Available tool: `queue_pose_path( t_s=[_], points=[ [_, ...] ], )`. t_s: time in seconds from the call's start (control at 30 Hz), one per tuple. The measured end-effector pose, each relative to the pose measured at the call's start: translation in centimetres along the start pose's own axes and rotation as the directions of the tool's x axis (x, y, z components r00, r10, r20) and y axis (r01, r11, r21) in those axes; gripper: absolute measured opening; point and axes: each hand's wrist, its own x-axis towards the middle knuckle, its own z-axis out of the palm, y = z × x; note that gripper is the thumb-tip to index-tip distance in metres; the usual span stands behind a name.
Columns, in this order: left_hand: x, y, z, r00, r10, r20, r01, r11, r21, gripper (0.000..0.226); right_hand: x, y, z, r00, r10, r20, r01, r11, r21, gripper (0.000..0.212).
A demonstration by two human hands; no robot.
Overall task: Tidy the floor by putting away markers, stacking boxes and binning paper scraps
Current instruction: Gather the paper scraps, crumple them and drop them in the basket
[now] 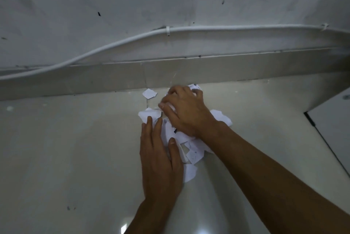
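Note:
A heap of torn white paper scraps lies on the glossy floor tiles close to the wall. My left hand lies flat against the left side of the heap, fingers straight. My right hand reaches over the far part of the heap with fingers curled into the scraps, gripping some of them; it looks blurred. One loose paper scrap sits apart at the foot of the skirting. No markers, boxes or bin are in view.
A tiled skirting and a grey wall stand just beyond the heap, with a white cable clipped along the wall. A white panel with a dark edge lies at the right.

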Motion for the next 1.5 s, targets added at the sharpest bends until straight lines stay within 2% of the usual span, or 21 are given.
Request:
queue_pose_path(
  t_s=[0.07, 0.17, 0.23, 0.3, 0.4, 0.43, 0.47, 0.53, 0.6, 0.63, 0.73, 0.9, 0.97, 1.0, 1.07, 1.1, 1.17, 1.23, 1.3, 1.43, 1.5],
  points=[
    [-0.1, -0.1, 0.0, 1.0, -0.013, -0.013, 0.013, 0.999, -0.033, 0.051, 1.7, -1.3, 0.1, 0.999, -0.045, 0.012, 0.045, 0.999, -0.01, 0.039],
    [-0.1, -0.3, 0.0, 0.997, -0.079, -0.015, 0.078, 0.994, -0.077, 0.057, 2.9, -2.5, 0.9, 0.962, -0.073, 0.261, 0.084, 0.996, -0.029, 0.045],
    [0.0, -0.4, 0.1, 0.996, -0.082, -0.017, 0.08, 0.994, -0.08, 0.059, 2.3, -2.3, 1.3, 0.944, -0.051, 0.327, 0.071, 0.996, -0.05, 0.045],
    [0.1, -0.4, 0.0, 0.997, -0.072, -0.015, 0.071, 0.995, -0.072, 0.058, 0.9, -2.0, 1.0, 0.974, -0.099, 0.203, 0.1, 0.995, 0.006, 0.038],
    [0.0, -0.6, 0.0, 1.0, -0.021, 0.017, 0.021, 1.0, -0.005, 0.062, -0.6, -1.1, -0.6, 0.979, -0.164, -0.12, 0.173, 0.982, 0.07, 0.031],
    [0.0, -0.7, 0.0, 0.999, -0.009, 0.034, 0.008, 0.999, 0.033, 0.062, -0.6, -0.2, -0.9, 0.972, -0.136, -0.193, 0.15, 0.987, 0.06, 0.029],
    [-0.1, -0.7, 0.0, 0.999, -0.002, 0.051, -0.001, 0.998, 0.066, 0.062, -0.3, 0.7, -1.1, 0.977, -0.066, -0.201, 0.081, 0.995, 0.066, 0.03],
    [-0.1, -0.6, 0.0, 0.997, 0.007, 0.083, -0.018, 0.991, 0.13, 0.064, 0.3, 2.4, -1.5, 0.993, 0.116, -0.028, -0.112, 0.987, 0.113, 0.039],
    [-0.1, -0.5, 0.0, 0.995, 0.013, 0.099, -0.031, 0.982, 0.187, 0.065, 0.2, 3.4, -1.3, 0.969, 0.182, 0.166, -0.204, 0.97, 0.129, 0.045],
    [-0.1, -0.5, 0.0, 0.995, 0.01, 0.104, -0.031, 0.978, 0.207, 0.065, -0.2, 3.5, -1.0, 0.969, 0.165, 0.183, -0.194, 0.969, 0.155, 0.044],
    [0.0, -0.5, 0.1, 0.994, 0.005, 0.113, -0.031, 0.973, 0.231, 0.065, -1.7, 2.6, -0.6, 0.992, 0.092, 0.088, -0.118, 0.93, 0.347, 0.036],
    [0.2, -0.2, -0.2, 0.986, 0.03, 0.166, -0.07, 0.969, 0.236, 0.058, -4.6, 1.6, -2.1, 0.986, 0.026, 0.165, -0.107, 0.857, 0.505, 0.038],
    [0.1, -0.2, -0.5, 0.984, 0.046, 0.171, -0.088, 0.965, 0.247, 0.051, -5.8, 2.1, -3.0, 0.984, -0.004, 0.178, -0.073, 0.903, 0.423, 0.047],
    [0.0, -0.2, -0.6, 0.984, 0.051, 0.171, -0.093, 0.965, 0.247, 0.049, -6.4, 2.6, -3.4, 0.983, -0.01, 0.182, -0.051, 0.944, 0.326, 0.054],
    [0.0, -0.1, -0.8, 0.984, 0.044, 0.172, -0.083, 0.971, 0.226, 0.046, -8.0, 3.9, -4.0, 0.991, -0.012, 0.137, -0.007, 0.99, 0.14, 0.066],
    [0.0, 0.0, -0.8, 0.984, 0.04, 0.175, -0.079, 0.973, 0.218, 0.045, -8.9, 4.6, -4.1, 0.995, 0.009, 0.099, -0.02, 0.994, 0.108, 0.07],
    [0.0, 0.1, -0.9, 0.982, 0.042, 0.185, -0.085, 0.969, 0.231, 0.047, -10.5, 5.3, -4.0, 0.988, 0.118, 0.098, -0.13, 0.983, 0.131, 0.078],
    [0.0, 0.2, -0.9, 0.979, 0.047, 0.199, -0.097, 0.963, 0.253, 0.051, -11.8, 5.0, -3.1, 0.966, 0.184, 0.179, -0.206, 0.973, 0.109, 0.089],
    [-0.1, 0.2, -0.9, 0.98, 0.056, 0.191, -0.103, 0.964, 0.244, 0.058, -12.7, 3.9, -1.5, 0.971, 0.14, 0.194, -0.155, 0.986, 0.062, 0.098],
    [-0.2, -0.3, -0.8, 0.984, 0.073, 0.16, -0.091, 0.99, 0.109, 0.056, -12.7, 2.1, 0.7, 0.994, 0.047, 0.095, -0.059, 0.99, 0.129, 0.103],
    [-0.3, -0.2, -0.9, 0.984, 0.074, 0.16, -0.09, 0.991, 0.097, 0.056, -12.4, 2.1, 1.1, 0.996, 0.006, 0.094, -0.02, 0.99, 0.143, 0.104]
  ],
)
